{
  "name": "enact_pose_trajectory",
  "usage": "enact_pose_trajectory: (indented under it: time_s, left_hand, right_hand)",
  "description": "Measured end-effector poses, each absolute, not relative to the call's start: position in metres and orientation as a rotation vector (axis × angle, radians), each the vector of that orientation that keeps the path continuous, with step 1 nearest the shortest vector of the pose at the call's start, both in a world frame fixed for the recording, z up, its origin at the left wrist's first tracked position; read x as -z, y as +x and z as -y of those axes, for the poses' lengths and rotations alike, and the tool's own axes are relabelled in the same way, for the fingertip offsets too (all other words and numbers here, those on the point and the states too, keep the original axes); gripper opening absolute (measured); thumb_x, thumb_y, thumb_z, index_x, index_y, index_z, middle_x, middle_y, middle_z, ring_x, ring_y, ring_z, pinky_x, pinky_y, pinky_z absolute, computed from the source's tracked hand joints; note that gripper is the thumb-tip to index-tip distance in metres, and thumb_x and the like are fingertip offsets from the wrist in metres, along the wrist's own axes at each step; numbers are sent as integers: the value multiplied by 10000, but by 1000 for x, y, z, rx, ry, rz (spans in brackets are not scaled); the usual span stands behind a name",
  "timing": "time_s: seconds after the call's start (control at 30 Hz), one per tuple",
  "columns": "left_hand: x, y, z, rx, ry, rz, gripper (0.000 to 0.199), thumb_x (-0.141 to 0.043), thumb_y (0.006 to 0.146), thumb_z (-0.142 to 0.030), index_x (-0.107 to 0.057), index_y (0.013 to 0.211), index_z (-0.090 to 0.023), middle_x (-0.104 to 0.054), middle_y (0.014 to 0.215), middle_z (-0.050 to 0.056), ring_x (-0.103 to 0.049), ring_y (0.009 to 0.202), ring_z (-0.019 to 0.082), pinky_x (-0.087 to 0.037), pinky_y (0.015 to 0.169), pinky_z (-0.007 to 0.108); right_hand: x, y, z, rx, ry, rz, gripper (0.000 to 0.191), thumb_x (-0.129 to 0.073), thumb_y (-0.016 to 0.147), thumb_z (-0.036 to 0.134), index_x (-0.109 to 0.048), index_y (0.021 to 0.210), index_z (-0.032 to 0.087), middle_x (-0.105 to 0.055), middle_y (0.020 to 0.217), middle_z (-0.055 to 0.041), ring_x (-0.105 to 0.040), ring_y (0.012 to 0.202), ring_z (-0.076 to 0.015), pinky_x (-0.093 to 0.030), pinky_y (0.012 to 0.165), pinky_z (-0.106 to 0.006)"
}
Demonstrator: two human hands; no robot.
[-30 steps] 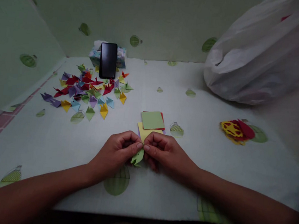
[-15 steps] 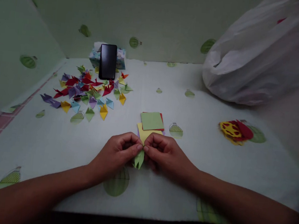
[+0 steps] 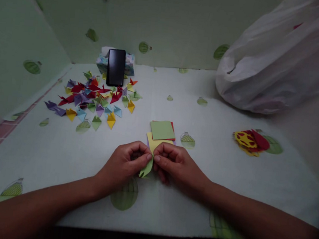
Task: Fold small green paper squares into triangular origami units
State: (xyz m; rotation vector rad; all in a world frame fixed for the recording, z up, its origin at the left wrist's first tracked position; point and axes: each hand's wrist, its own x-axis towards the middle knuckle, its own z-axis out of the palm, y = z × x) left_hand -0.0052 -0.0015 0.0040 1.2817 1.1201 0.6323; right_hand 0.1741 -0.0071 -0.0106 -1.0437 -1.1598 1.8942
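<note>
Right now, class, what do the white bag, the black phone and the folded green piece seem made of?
White bag: likely thin plastic, soft sheen, wrinkled and slightly see-through.
Black phone: front probably glass, smooth, with a faint reflection; its back is hidden.
Folded green piece: apparently matte paper, from its thin edges and folds.

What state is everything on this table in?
Green paper shape, folded, held by left hand and right hand
Black rectangular phone, upright, screen dark
Blue patterned tissue box, open
Small multicoloured paper pieces, folded, scattered
Square green paper sheet, flat
White plastic bag, bulging
Red and yellow cutouts, overlapping
</note>
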Motion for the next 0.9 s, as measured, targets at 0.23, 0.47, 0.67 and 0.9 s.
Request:
enact_pose_trajectory:
  time_s: [0.23, 0.47, 0.67, 0.9]
  left_hand:
    - [-2, -5, 1, -607, 1255, -1106, 234, -657, 804, -382, -600, 806, -155, -563, 642, -16, -484, 565, 101, -412, 516, 220]
    - [-2, -4, 0, -575, 1217, -1093, 220, -668, 788, -351, -590, 811, -147, -550, 642, -25, -483, 558, 91, -403, 514, 213]
    - [-4, -4, -1, -555, 1250, -1122, 180, -644, 785, -322, -580, 784, -154, -552, 632, -24, -473, 541, 90, -387, 505, 218]
    - [-6, -5, -1, -547, 1211, -1077, 261, -621, 835, -404, -605, 799, -146, -550, 618, -26, -484, 528, 89, -409, 506, 217]
  right_hand:
    - [9, 173, 7, -1870, -1097, 1198, 176, -627, 819, 288, -495, 757, 190, -545, 565, 67, -446, 370, -48, -341, 362, -175]
    - [10, 174, 8, -1848, -1094, 1222, 170, -613, 827, 270, -483, 750, 192, -517, 528, 77, -434, 369, -49, -330, 370, -172]
    - [10, 175, 7, -1857, -1067, 1216, 169, -626, 812, 280, -491, 772, 187, -544, 574, 69, -459, 371, -48, -350, 367, -176]
    - [11, 174, 6, -1843, -1104, 1203, 136, -612, 801, 239, -490, 760, 195, -531, 533, 78, -447, 360, -53, -339, 351, -173]
